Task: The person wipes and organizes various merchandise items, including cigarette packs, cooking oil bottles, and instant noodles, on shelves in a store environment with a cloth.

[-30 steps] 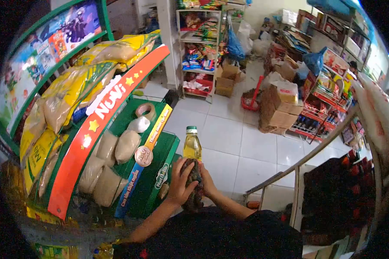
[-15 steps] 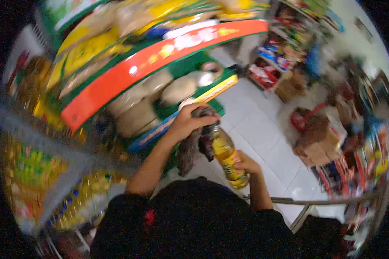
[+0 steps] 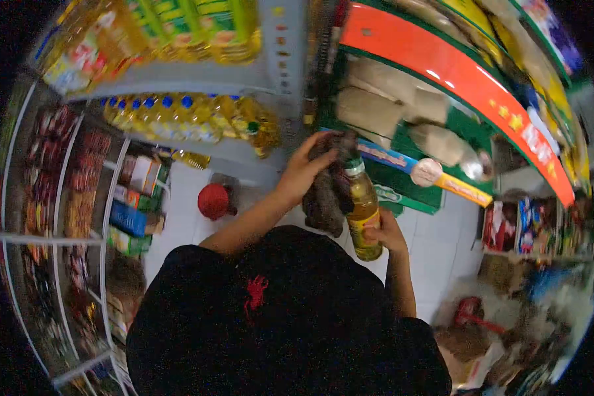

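A bottle of yellow oil (image 3: 364, 210) with a yellow label and a greenish cap stands nearly upright in front of my chest. My right hand (image 3: 384, 232) is wrapped round its lower part. A dark, crumpled cloth (image 3: 327, 201) hangs from my left hand (image 3: 311, 165), whose fingers grip it beside the bottle's neck. The cloth's upper end lies close to the cap; whether it touches the cap I cannot tell.
Oil bottles with blue caps (image 3: 168, 115) line a shelf at the upper left. A green rack (image 3: 409, 191) with filled bags (image 3: 369, 112) stands ahead on the right. A red round object (image 3: 214, 201) rests on the floor. Packed shelves (image 3: 53, 239) run down the left.
The view has swung left, bringing the oil shelf and red round object into clearer sight. The bottle is more upright; both hands keep their holds.
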A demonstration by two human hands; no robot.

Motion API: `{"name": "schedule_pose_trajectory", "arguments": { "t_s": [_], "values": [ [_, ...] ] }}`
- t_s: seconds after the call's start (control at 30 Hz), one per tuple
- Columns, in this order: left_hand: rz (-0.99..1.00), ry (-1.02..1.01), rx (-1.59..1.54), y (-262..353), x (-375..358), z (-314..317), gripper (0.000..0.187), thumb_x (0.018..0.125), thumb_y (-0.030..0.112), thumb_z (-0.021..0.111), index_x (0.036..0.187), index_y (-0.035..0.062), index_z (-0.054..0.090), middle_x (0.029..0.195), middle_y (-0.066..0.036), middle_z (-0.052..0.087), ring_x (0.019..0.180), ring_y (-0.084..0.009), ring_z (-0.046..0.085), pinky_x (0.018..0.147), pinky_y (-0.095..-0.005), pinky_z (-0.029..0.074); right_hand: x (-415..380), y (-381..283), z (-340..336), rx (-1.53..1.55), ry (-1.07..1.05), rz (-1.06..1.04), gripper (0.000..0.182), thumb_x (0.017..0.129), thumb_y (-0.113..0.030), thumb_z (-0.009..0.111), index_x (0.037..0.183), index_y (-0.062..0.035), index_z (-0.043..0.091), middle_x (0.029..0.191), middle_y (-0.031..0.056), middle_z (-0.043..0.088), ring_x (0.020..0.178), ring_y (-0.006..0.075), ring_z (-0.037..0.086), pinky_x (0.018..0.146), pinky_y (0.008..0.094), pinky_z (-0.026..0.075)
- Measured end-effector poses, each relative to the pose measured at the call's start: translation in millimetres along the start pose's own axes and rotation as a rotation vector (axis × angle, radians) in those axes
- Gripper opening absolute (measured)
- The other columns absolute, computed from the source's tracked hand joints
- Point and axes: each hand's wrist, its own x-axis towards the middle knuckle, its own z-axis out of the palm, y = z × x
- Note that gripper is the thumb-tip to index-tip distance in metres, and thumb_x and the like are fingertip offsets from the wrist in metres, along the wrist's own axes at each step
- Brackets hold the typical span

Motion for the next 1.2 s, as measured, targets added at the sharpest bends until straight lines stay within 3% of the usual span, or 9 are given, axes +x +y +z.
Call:
{"name": "schedule_pose_trajectory", "arguments": {
  "t_s": [0.07,0.17,0.27,0.47,0.67,0.77,0.87,0.97,1.2],
  "values": [
    [-0.385,0.227,-0.140,-10.1,-23.2,-32.8,0.040,0.077,0.018,0.060,0.112,0.0034,0.046,0.104,-0.008,0.052,0.094,-0.0181,0.051,0.081,-0.0319,0.042,30.7,9.0,7.6,-0.341,-0.012,-0.132,0.071,0.051,-0.026,0.078,0.110,0.0004,0.047,0.103,0.0096,0.054,0.097,0.0187,0.050,0.086,0.0306,0.038],
    [-0.645,0.468,-0.479,-68.8,-63.9,-79.6,0.042,0.076,0.022,0.060,0.111,0.0040,0.046,0.104,-0.010,0.053,0.095,-0.0211,0.051,0.080,-0.0349,0.043,71.4,18.2,38.1,-0.387,-0.075,-0.207,0.079,0.052,-0.022,0.079,0.117,-0.0025,0.040,0.106,0.0093,0.052,0.100,0.0202,0.048,0.089,0.0321,0.037],
    [-0.725,0.499,-0.677,-165.7,-115.1,-129.9,0.040,0.077,0.025,0.056,0.110,0.0034,0.047,0.102,-0.010,0.054,0.092,-0.0228,0.053,0.078,-0.0367,0.044,111.8,31.3,70.7,-0.419,-0.163,-0.251,0.081,0.053,-0.020,0.079,0.120,-0.0035,0.035,0.109,0.0110,0.050,0.106,0.0217,0.045,0.092,0.0346,0.035],
    [-0.545,0.689,-0.701,-149.9,-165.3,-171.9,0.036,0.084,0.029,0.040,0.106,0.0021,0.049,0.100,-0.014,0.055,0.090,-0.0266,0.054,0.078,-0.0394,0.045,181.2,74.4,133.3,-0.292,-0.322,-0.120,0.057,0.066,-0.024,0.070,0.111,-0.0047,0.040,0.106,0.0107,0.052,0.101,0.0235,0.048,0.090,0.0371,0.037],
    [-0.481,1.109,-0.943,-145.8,-206.1,-231.2,0.033,0.085,0.027,0.040,0.106,0.0035,0.049,0.099,-0.014,0.054,0.087,-0.0257,0.054,0.075,-0.0379,0.045,262.8,184.8,105.2,-0.079,0.151,0.136,0.048,0.066,-0.009,0.070,0.106,-0.0041,0.045,0.099,0.0075,0.053,0.093,0.0209,0.052,0.079,0.0320,0.043],
    [-0.527,1.036,-0.812,-169.9,-238.6,-264.0,0.036,0.083,0.028,0.043,0.109,0.0036,0.047,0.100,-0.012,0.054,0.087,-0.0251,0.054,0.075,-0.0366,0.045,291.6,215.9,83.9,-0.070,0.124,-0.015,0.052,0.066,-0.008,0.069,0.110,-0.0054,0.043,0.096,0.0079,0.054,0.092,0.0218,0.052,0.076,0.0338,0.044],
    [-0.538,0.937,-0.731,-182.3,-242.6,-270.6,0.042,0.081,0.029,0.048,0.114,0.0030,0.044,0.104,-0.009,0.053,0.089,-0.0234,0.053,0.076,-0.0353,0.044,302.9,220.3,103.3,0.439,0.323,0.039,0.047,0.067,-0.007,0.068,0.107,-0.0060,0.045,0.092,0.0086,0.054,0.092,0.0209,0.051,0.074,0.0326,0.045],
    [-0.587,1.024,-0.695,-134.3,-223.5,-263.9,0.045,0.079,0.029,0.051,0.115,0.0029,0.042,0.104,-0.008,0.051,0.088,-0.0214,0.053,0.074,-0.0340,0.044,325.1,215.8,113.5,0.790,0.433,0.052,0.043,0.067,-0.006,0.067,0.105,-0.0065,0.046,0.090,0.0090,0.054,0.092,0.0203,0.050,0.073,0.0318,0.046],
    [-0.592,1.079,-0.475,-101.5,-203.2,-286.9,0.041,0.079,0.027,0.051,0.114,0.0049,0.044,0.101,-0.007,0.052,0.084,-0.0195,0.054,0.070,-0.0316,0.046,355.1,209.8,95.1,0.877,0.488,-0.178,0.070,0.066,0.008,0.060,0.125,-0.0115,0.027,0.120,0.0100,0.035,0.103,0.0215,0.042,0.080,0.0350,0.043]
  ]
}}
